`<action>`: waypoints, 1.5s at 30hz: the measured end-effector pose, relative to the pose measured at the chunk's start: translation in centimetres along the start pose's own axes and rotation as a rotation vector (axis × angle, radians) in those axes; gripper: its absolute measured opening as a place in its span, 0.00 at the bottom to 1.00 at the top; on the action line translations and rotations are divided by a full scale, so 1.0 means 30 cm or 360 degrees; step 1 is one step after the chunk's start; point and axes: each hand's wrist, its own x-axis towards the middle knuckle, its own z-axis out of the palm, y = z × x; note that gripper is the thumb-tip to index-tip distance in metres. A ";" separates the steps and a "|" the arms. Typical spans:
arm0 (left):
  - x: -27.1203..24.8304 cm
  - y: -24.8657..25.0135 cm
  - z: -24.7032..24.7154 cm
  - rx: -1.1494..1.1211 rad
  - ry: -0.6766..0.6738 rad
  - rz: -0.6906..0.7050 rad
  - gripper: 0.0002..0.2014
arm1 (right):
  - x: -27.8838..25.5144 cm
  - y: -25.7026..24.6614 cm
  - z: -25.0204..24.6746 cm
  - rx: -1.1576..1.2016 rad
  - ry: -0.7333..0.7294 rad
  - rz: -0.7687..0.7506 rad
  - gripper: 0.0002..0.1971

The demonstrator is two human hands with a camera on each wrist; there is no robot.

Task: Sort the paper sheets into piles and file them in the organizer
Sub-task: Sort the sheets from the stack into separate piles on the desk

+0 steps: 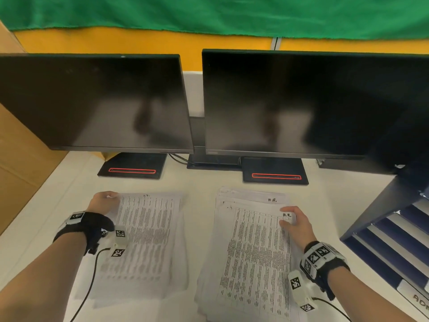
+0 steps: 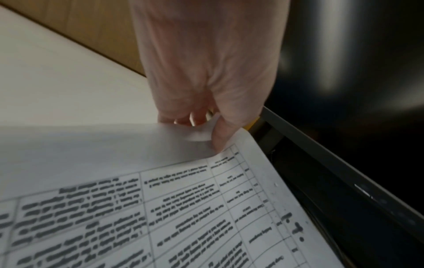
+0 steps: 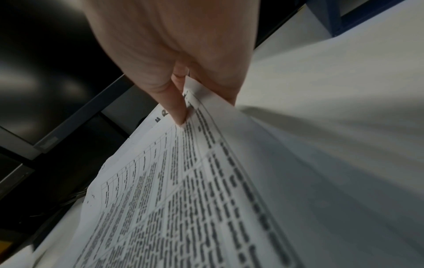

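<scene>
Two piles of printed sheets lie on the white desk. The left pile (image 1: pixel 148 240) is marked "I.T." and the right pile (image 1: pixel 253 252) "H.R.". My left hand (image 1: pixel 113 199) pinches the far left corner of the left pile's top sheet (image 2: pixel 206 208), with the thumb on top and the corner lifted. My right hand (image 1: pixel 286 217) pinches the far right corner of the right pile's top sheet (image 3: pixel 183 190), which rises off the sheets below. The dark blue organizer (image 1: pixel 380 238) stands at the right, its slanted shelves holding white sheets.
Two dark monitors (image 1: pixel 92 101) (image 1: pixel 313 103) on black stands (image 1: pixel 132 168) stand right behind the piles. A cardboard box (image 1: pixel 21 173) lines the left edge of the desk. A cable runs from each wrist camera towards me. Bare desk (image 1: pixel 197 187) shows between the piles.
</scene>
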 end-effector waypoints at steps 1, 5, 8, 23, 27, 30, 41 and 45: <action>0.001 -0.003 0.010 0.0028 -0.0006 -0.0032 0.07 | 0.001 -0.001 0.001 0.0001 0.0000 0.0011 0.13; 0.015 -0.020 0.043 0.0183 0.0068 -0.0071 0.10 | 0.004 -0.001 0.000 -0.0044 -0.0007 0.0001 0.13; 0.019 -0.015 0.053 0.0409 0.0098 -0.0021 0.11 | -0.002 -0.014 -0.002 -0.0044 -0.0020 0.0022 0.13; -0.404 0.348 0.594 0.0750 -0.0495 0.1503 0.12 | -0.020 -0.003 0.004 -0.0122 -0.0069 -0.0102 0.08; -0.451 0.396 0.719 0.0932 -0.0817 0.1523 0.13 | -0.025 0.009 -0.010 -0.0092 -0.0134 -0.0080 0.08; -0.457 0.411 0.746 0.1072 -0.0847 0.1512 0.13 | -0.027 0.014 -0.017 -0.0046 -0.0138 -0.0079 0.11; -0.487 0.363 0.726 0.1071 -0.0684 0.1894 0.10 | -0.039 0.036 -0.026 0.0148 -0.0133 -0.0027 0.09; -0.505 0.344 0.730 0.0864 -0.0690 0.1711 0.15 | -0.049 0.028 -0.032 0.0228 -0.0147 -0.0044 0.10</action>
